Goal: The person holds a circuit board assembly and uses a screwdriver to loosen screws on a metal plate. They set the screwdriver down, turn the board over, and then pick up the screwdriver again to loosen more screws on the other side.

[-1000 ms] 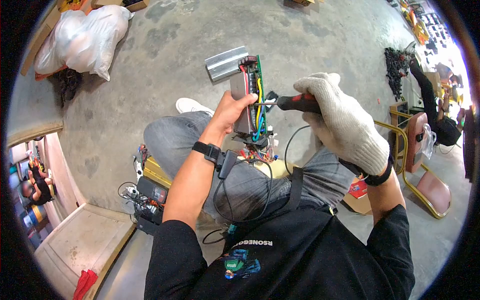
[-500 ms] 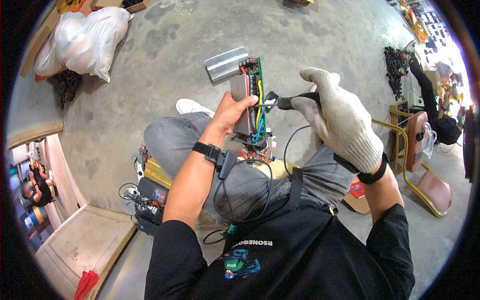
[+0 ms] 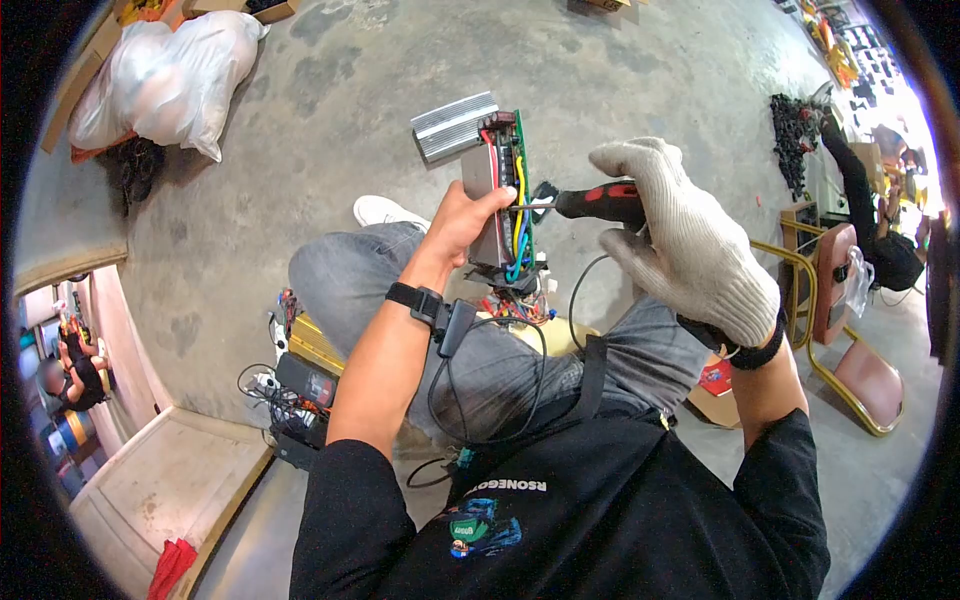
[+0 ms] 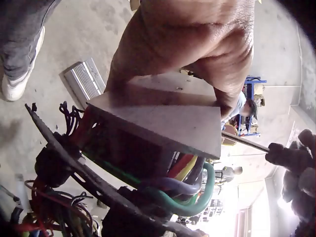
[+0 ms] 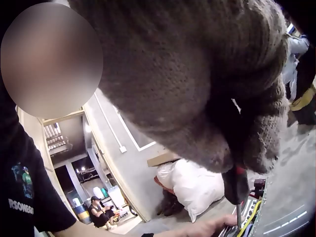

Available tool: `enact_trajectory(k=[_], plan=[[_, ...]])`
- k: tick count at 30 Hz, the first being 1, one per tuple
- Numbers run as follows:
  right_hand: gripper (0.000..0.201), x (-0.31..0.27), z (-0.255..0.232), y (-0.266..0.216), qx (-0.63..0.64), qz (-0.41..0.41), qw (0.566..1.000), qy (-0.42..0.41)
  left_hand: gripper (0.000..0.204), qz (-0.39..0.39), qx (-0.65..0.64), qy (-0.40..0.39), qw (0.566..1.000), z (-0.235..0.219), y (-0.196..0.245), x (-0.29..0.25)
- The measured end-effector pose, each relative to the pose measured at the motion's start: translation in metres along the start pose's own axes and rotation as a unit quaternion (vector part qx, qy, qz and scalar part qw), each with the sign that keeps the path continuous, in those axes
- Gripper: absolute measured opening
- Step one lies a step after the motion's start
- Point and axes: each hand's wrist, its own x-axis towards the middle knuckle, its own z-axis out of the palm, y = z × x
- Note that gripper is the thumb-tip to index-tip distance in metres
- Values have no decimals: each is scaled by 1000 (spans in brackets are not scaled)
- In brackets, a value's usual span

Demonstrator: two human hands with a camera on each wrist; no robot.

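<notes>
Concrete floor (image 3: 340,100) all round; far left, a white bag (image 3: 165,80), contents hidden from us. Left hand (image 3: 460,222) grips the circuit unit (image 3: 478,172), which runs near to far. Screwdriver (image 3: 605,203) lies left-right across that axis, meeting the unit just beside the thumb (image 3: 494,202). Right hand (image 3: 700,240) is nearer it, fingers and thumb spread either side; contact we cannot tell. Near right, carton (image 3: 722,410).

– What is seen around the gold-framed chair (image 3: 828,310)?
– A clear plastic bag (image 3: 858,285) is seen against it; a white sack (image 3: 170,80) and red cloth (image 3: 172,568) are seen well apart from it.
</notes>
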Motion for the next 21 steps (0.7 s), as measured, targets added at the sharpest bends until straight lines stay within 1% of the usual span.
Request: enact_trajectory(k=[1,2,4,5,7,8,10,11,13,14,16,18,20,21], plan=[[48,1,-1,2,-36,-58,998,-6,35,0,-1,0,1000,0,-1,0],[48,0,1,2,-37,-57,998,-6,35,1,-9,5,1000,1,-1,-1],[50,0,8,1,-14,0,1000,10,34,4,-17,10,1000,1,-1,0],[50,1,7,-3,-14,0,1000,10,34,5,-15,2,1000,1,0,0],[51,5,3,-14,-10,136,990,-32,33,5,-13,-8,1000,1,1,0],[51,4,3,-11,-9,136,990,-32,33,6,-6,-6,1000,2,1,0],[50,1,3,-3,-5,-20,999,29,33,4,1,-3,1000,1,0,-2],[50,2,2,0,-5,-21,999,29,33,7,-1,-1,1000,0,1,-2],[51,3,1,4,-22,-80,997,-4,33,10,-3,-1,1000,0,1,-2],[51,3,3,1,-23,-80,997,-3,33,5,0,-1,1000,0,1,-1],[52,5,7,-9,13,92,995,-20,34,2,3,-2,1000,1,3,-2],[51,4,5,-11,8,99,995,-18,35,14,11,15,1000,4,3,-3],[50,4,5,-7,3,103,994,-17,35,10,10,10,1000,2,1,-1],[50,5,5,0,-22,24,999,3,35,5,9,5,1000,1,0,-2]])
